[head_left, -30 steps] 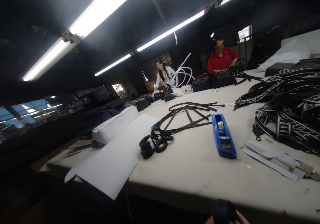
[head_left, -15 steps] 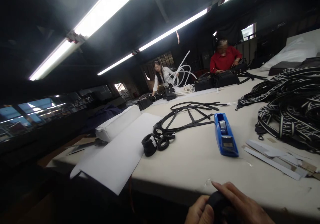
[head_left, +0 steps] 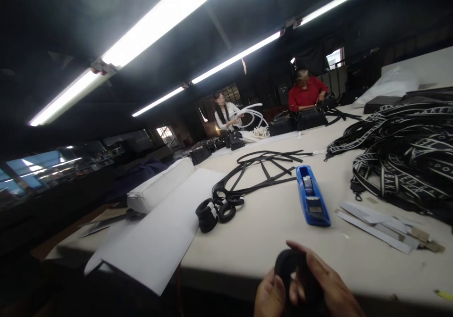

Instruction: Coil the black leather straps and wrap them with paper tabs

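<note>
A coiled black strap (head_left: 286, 260) is held between my two hands at the table's front edge, its round opening turned partly toward me. My left hand (head_left: 269, 294) closes on the coil's left side, thumb in front. Around the right side wraps my right hand (head_left: 331, 279), its fingers bent along the outer rim. Beyond them on the table stands a blue tape dispenser (head_left: 313, 199). To its left lie several rolled black coils (head_left: 207, 217), some with white bands, beside loose black straps (head_left: 264, 173).
A white sheet (head_left: 152, 255) overhangs the front edge at left, with a white roll (head_left: 161, 185) behind it. Paper strips (head_left: 378, 227) and a heap of lettered webbing straps (head_left: 406, 152) lie at right. Two people work at the far side among black bags (head_left: 311, 118).
My hands have risen a little with the coil, and its opening now shows. The view has shifted slightly. The far person in white has brought the white tubing lower.
</note>
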{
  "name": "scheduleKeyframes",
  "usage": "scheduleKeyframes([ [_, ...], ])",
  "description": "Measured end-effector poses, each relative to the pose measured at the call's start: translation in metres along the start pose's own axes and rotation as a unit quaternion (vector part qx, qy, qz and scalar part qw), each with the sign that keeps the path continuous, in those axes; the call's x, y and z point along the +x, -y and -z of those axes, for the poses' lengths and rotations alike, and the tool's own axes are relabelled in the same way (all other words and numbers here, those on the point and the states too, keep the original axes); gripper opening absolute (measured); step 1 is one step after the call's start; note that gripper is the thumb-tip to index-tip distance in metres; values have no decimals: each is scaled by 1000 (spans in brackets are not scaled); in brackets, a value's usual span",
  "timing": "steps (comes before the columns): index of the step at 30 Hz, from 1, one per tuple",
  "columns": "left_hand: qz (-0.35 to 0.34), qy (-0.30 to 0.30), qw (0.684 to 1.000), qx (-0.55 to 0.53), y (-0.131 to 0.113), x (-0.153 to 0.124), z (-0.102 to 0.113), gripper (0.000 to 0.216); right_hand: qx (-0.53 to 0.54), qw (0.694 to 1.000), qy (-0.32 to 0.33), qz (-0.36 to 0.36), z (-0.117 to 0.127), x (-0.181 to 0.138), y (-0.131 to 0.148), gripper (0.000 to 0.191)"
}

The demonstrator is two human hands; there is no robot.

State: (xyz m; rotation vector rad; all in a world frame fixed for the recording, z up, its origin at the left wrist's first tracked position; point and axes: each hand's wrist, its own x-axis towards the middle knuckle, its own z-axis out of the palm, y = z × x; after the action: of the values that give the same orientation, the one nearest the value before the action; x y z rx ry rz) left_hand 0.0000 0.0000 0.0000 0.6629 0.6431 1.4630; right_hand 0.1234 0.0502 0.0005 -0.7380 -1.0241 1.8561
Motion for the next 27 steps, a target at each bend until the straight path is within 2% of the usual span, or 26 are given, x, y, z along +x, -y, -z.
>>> scheduleKeyframes([
  [2,-24,-25,998,-52,-8,2,-15,43,73,997,-7,-10,-7,7,13,67],
  [4,-18,-43,996,-75,-18,4,-27,35,112,994,-9,-13,-9,13,26,58],
  [7,-4,-52,995,-91,-26,7,-35,28,122,992,11,-21,-6,18,39,54],
  [9,-9,-58,995,-82,-27,7,-35,28,89,996,8,-8,-4,18,40,54],
  [12,-35,-63,996,-46,-26,5,-32,27,-23,998,-19,63,-2,15,37,55],
  [16,-90,-50,995,11,-29,3,-32,24,-164,976,-16,140,-4,15,35,61],
  [19,-110,-48,992,39,-32,3,-33,23,-223,955,-2,195,-6,17,34,52],
  [22,-103,-47,992,55,-34,3,-33,25,-248,944,8,218,-5,21,31,46],
  [27,-67,-32,992,99,-32,-1,-31,26,-194,965,-7,175,-5,23,23,44],
])
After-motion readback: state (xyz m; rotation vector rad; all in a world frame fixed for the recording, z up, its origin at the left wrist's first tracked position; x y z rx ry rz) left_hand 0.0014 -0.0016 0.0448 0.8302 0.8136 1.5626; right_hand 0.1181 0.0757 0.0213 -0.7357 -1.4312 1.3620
